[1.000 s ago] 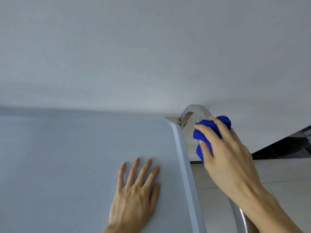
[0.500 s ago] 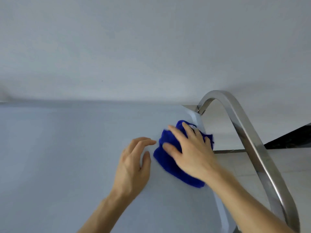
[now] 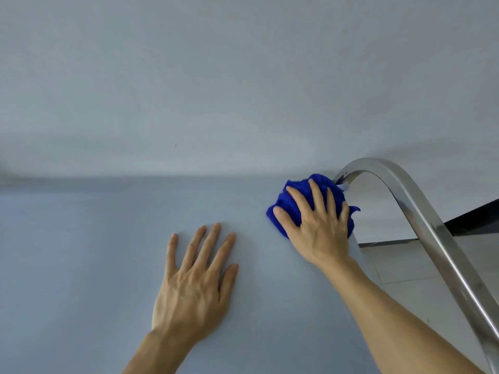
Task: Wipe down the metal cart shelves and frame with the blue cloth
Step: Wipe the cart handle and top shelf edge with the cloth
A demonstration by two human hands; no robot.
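The cart's top shelf (image 3: pixel 94 252) is a flat pale grey surface filling the lower half of the head view. A bunched blue cloth (image 3: pixel 293 197) lies at the shelf's far right corner, pressed down under my right hand (image 3: pixel 317 225), whose fingers are spread over it. My left hand (image 3: pixel 194 282) rests flat on the shelf, fingers apart, a short way left of the cloth and holding nothing. The cart's shiny curved metal handle bar (image 3: pixel 421 220) arches up from that corner and runs down to the lower right.
A plain pale wall (image 3: pixel 243 76) stands right behind the cart. Beyond the shelf's right edge lies light tiled floor (image 3: pixel 399 265), with a dark strip (image 3: pixel 475 217) at the far right.
My right hand carried the cloth off the handle bar onto the shelf, then slid it away into the far right corner. My left hand lifted with curled fingers, then lay flat again.
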